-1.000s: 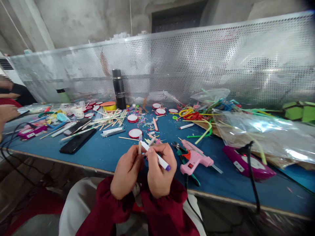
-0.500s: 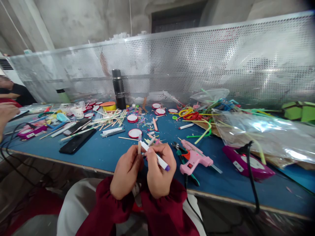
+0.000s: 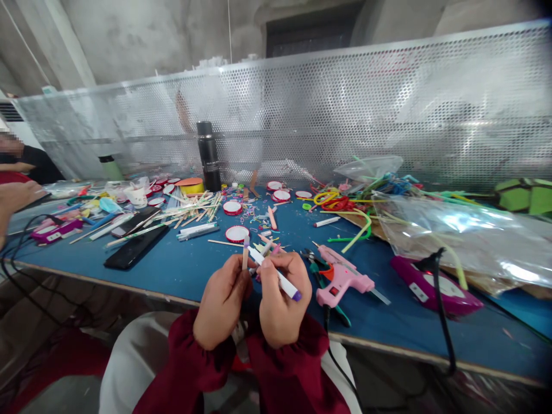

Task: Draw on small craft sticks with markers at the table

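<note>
My two hands meet just in front of the near edge of the blue table point(image 3: 194, 270). My left hand point(image 3: 221, 302) is closed around a thin wooden stick point(image 3: 245, 256) that points upward from my fingers. My right hand point(image 3: 282, 299) grips a white marker pen point(image 3: 276, 275) with a purple end, its tip pressed toward the stick. Both wrists wear dark red sleeves. What the pen tip touches is hidden between my fingers.
A pink glue gun point(image 3: 340, 277) and pliers point(image 3: 314, 265) lie just right of my hands. A black phone point(image 3: 135, 248), scattered sticks point(image 3: 190, 210), red-rimmed discs point(image 3: 237, 233), a black flask point(image 3: 209, 155) and plastic bags point(image 3: 461, 236) cover the table. Another person's hand point(image 3: 15, 195) shows at far left.
My right hand and the pen have shifted very slightly right and down. The other person's hand at the left edge has moved a little.
</note>
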The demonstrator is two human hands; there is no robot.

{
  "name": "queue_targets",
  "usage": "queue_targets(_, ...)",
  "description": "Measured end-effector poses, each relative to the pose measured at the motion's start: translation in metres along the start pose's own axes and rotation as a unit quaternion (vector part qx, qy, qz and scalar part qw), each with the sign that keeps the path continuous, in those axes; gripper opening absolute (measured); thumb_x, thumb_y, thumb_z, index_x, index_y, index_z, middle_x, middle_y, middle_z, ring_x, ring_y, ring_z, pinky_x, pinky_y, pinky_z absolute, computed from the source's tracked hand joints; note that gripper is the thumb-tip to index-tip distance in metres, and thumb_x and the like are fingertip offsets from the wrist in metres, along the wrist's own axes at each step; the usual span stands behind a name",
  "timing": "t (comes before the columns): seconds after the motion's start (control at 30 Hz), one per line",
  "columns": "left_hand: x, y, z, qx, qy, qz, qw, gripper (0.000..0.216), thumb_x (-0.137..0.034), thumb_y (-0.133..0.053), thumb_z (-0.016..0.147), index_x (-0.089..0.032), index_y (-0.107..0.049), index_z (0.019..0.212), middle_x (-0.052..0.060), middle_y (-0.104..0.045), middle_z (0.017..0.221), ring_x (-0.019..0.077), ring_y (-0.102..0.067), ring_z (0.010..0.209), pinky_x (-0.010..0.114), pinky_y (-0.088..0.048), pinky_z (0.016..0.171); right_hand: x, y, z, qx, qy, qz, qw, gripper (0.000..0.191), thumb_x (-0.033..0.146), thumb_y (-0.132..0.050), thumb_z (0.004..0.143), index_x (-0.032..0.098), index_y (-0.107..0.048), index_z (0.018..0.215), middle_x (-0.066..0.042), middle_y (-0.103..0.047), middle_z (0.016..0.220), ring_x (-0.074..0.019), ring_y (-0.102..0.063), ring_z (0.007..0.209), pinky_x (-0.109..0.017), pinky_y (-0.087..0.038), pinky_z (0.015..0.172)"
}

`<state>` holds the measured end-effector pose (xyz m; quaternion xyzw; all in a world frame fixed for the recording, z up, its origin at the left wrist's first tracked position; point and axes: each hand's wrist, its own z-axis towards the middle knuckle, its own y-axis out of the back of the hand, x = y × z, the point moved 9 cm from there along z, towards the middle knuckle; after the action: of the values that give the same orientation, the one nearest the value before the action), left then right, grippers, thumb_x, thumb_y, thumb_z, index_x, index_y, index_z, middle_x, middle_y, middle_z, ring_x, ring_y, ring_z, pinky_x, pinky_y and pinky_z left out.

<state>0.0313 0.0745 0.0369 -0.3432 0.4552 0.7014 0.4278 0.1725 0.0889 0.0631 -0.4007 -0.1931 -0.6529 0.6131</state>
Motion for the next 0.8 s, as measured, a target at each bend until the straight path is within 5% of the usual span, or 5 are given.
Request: queue_targets(0.8,-0.0008,0.0011,0.0012,-0.001,-0.003,0.016,1.0,0.036,-0.048,-0.043,0.105,-0.018,-0.061,0.113,-0.001,-0.059,0.075,0.0172,-0.055,0.073,0.028,-0.038,0.066,-0.0002,-0.0008,0.0001,0.005,0.009,0.006,1.0,0.012,0.027,-0.061,0.094,0.021,-0.062,0.084,0.002,-0.062,0.076,-0.0164,-0.061,0.072,-0.033,-0.049,0.076)
